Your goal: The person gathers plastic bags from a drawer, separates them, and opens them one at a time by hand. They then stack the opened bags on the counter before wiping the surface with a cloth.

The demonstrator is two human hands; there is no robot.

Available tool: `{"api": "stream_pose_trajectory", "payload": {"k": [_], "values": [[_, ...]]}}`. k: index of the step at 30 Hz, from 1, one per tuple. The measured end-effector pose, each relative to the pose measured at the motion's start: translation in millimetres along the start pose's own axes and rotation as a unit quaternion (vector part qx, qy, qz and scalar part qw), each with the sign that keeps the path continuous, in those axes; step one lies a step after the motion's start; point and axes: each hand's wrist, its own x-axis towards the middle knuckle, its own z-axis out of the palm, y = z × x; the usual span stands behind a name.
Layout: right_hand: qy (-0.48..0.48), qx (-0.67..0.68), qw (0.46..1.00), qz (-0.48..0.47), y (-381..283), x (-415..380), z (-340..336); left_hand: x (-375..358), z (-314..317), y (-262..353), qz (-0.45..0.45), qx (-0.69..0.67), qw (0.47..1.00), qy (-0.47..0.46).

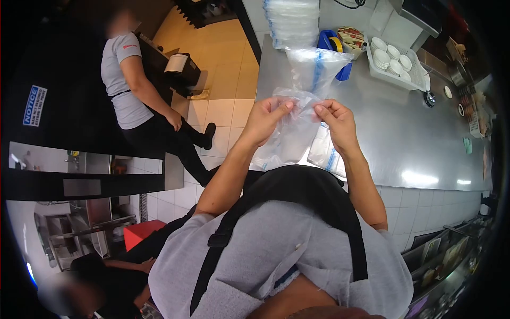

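Observation:
Pinched at the rim of a clear plastic bag [289, 133] is my left hand [268, 119], thumb against fingers. My right hand [336, 121] grips the same bag's edge on the other side. The bag hangs over the near edge area of the metal table [393, 138]. Just beyond my hands lies another clear bag with blue print [317, 66]. Flat packs with blue print [324, 149] rest under and beside my right hand. A tall stack of folded clear plastic [291, 24] stands farther back.
A white basket [396, 64] of small white cups stands at the back right, beside a blue holder with tape [332, 42] and a colourful packet [351, 38]. One person [127, 80] stands at the left; another [106, 282] is at the lower left.

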Motion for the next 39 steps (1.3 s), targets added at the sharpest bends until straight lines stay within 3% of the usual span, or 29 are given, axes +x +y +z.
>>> {"api": "stream_pose_trajectory", "payload": {"k": [2,11,17,20,23,29,32,35,39], "values": [[-0.013,-0.015,1.000,-0.007,-4.3,1.5,-5.7,1.9,0.5,0.9,-0.005,-0.035,0.999,0.014],[-0.009,-0.053,0.996,-0.073,-45.2,7.4,1.3,-2.2,22.4,26.5,0.111,0.132,0.985,0.020],[-0.002,-0.058,0.993,-0.100,-58.0,6.5,5.2,-4.9,20.2,28.8,0.104,0.182,0.978,0.006],[-0.016,-0.075,0.991,-0.111,-63.2,6.7,3.6,-7.3,24.1,41.6,0.107,0.288,0.952,0.000],[-0.010,-0.078,0.991,-0.103,-67.2,6.3,4.9,-5.6,40.3,37.8,0.177,0.147,0.972,0.039],[0.000,-0.076,0.992,-0.099,-63.9,11.3,0.1,-6.2,28.1,44.1,0.100,0.167,0.981,-0.001],[0.005,-0.072,0.992,-0.104,-62.5,12.6,-3.9,-2.7,41.6,43.8,0.169,0.107,0.980,0.013],[0.003,-0.074,0.992,-0.100,-60.5,11.9,-9.0,0.0,31.3,54.5,0.123,0.152,0.980,-0.044],[-0.013,-0.109,0.991,-0.073,-68.2,7.5,-15.5,5.8,27.5,55.3,0.148,0.047,0.984,-0.083]]}}
